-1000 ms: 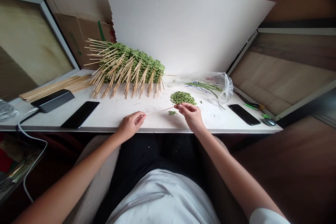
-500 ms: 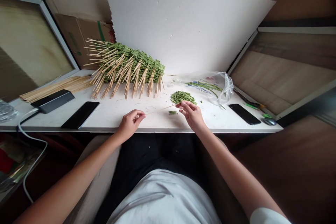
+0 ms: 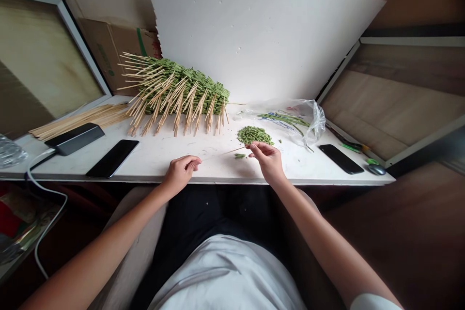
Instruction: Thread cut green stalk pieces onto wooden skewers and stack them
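A thin bamboo skewer stretches between my hands, just above the front of the white table. My left hand is closed in a pinch around its left end. At the other end, the fingertips of my right hand grip the tip; whether a green piece is there too is hidden. Behind my right hand lies a heap of short cut green stems. A few pieces lie side by side in a small row below it. Farther back is a large stack of skewers threaded with green pieces.
Loose bare skewers lie at the left, behind a dark box-shaped device and a black phone. A clear plastic bag with long green stems sits back right. Another phone and a mouse are at the right.
My right hand's fingers have lowered slightly and curled closer around the skewer's tip. My left hand keeps its pinch in nearly the same place. The view has shifted very slightly.
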